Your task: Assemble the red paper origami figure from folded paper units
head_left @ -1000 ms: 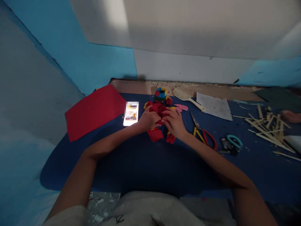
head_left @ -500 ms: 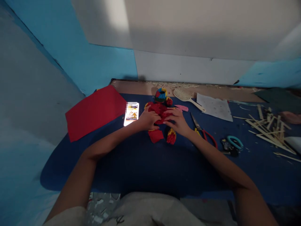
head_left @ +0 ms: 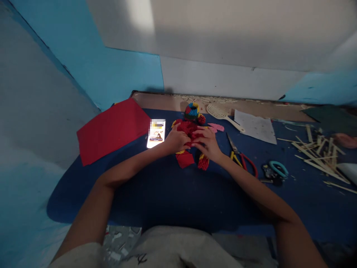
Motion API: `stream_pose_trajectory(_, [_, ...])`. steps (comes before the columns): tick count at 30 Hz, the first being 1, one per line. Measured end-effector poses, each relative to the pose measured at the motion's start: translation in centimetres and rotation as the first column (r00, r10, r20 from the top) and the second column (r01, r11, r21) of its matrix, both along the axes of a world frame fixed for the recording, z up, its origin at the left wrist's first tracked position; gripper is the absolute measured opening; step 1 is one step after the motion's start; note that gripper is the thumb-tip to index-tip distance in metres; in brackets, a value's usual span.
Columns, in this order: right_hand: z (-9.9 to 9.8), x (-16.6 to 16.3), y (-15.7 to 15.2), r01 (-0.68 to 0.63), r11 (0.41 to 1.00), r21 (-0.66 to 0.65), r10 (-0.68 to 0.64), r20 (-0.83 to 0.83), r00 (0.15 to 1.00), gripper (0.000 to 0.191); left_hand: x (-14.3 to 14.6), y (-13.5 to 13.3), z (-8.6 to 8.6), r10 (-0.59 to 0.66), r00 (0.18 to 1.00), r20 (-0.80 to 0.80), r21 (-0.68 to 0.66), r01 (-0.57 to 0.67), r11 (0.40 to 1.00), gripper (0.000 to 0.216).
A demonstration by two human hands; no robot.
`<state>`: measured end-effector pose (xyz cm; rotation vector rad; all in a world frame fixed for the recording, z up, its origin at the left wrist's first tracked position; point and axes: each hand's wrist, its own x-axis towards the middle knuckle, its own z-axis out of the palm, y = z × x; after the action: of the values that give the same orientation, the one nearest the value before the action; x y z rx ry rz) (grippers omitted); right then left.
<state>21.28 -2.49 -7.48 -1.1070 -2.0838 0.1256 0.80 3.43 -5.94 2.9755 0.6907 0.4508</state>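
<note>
Between my two hands is a dark red piece of folded-paper work [head_left: 187, 127] with a ridged surface. My left hand [head_left: 177, 140] is closed on its left side, and my right hand [head_left: 206, 142] grips its right side with bent fingers. Just beyond stands a ring-shaped folded-paper piece [head_left: 192, 111] in blue, yellow, red and green. A small red roll [head_left: 201, 118] lies beside it. Nearer me are a flat red paper piece [head_left: 185, 159] and a red and yellow ridged piece [head_left: 203, 162]. Pink folded pieces [head_left: 216, 127] lie right of my right hand.
A lit phone [head_left: 156, 134] and a large red sheet [head_left: 113, 132] lie to the left. On the right are a hairbrush [head_left: 220, 112], white paper [head_left: 255, 126], pliers with red handles [head_left: 247, 162], a teal-handled tool [head_left: 279, 168] and many thin wooden sticks [head_left: 325, 154].
My right hand's fingers have shifted slightly inward and curl more on the red piece. My left hand stays about where it was. The view has tilted a little.
</note>
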Motion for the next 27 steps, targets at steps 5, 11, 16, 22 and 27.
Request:
stream_pose_trajectory(5, [-0.2, 0.2, 0.2, 0.009, 1.000, -0.006, -0.009, -0.007, 1.000, 0.013, 0.0, -0.2, 0.4, 0.022, 0.999, -0.024, -0.055, -0.023, 0.998, 0.015])
stream_pose_trajectory(11, [-0.3, 1.9, 0.8, -0.081, 0.997, -0.004, 0.081, -0.020, 0.996, 0.026, -0.6, -0.1, 2.0, 0.029, 0.997, -0.066, -0.048, -0.032, 0.998, 0.015])
stream_pose_trajectory(16, [-0.2, 1.6, 0.6, -0.080, 0.997, -0.001, 0.080, -0.021, 0.997, 0.014, -0.7, -0.2, 2.5, 0.014, 0.996, -0.091, -0.081, -0.021, 0.996, 0.024])
stream_pose_trajectory(22, [-0.3, 0.7, 0.3, -0.040, 0.998, -0.050, 0.040, -0.008, 0.999, 0.010, -0.1, -0.6, 1.4, 0.020, 0.998, -0.056, -0.041, -0.022, 0.999, 0.019])
stream_pose_trajectory(27, [-0.1, 0.6, 0.4, -0.029, 0.996, -0.086, 0.031, 0.023, 0.999, 0.010, 0.0, -0.6, 1.1, 0.031, 0.998, -0.053, -0.043, -0.033, 0.999, 0.016])
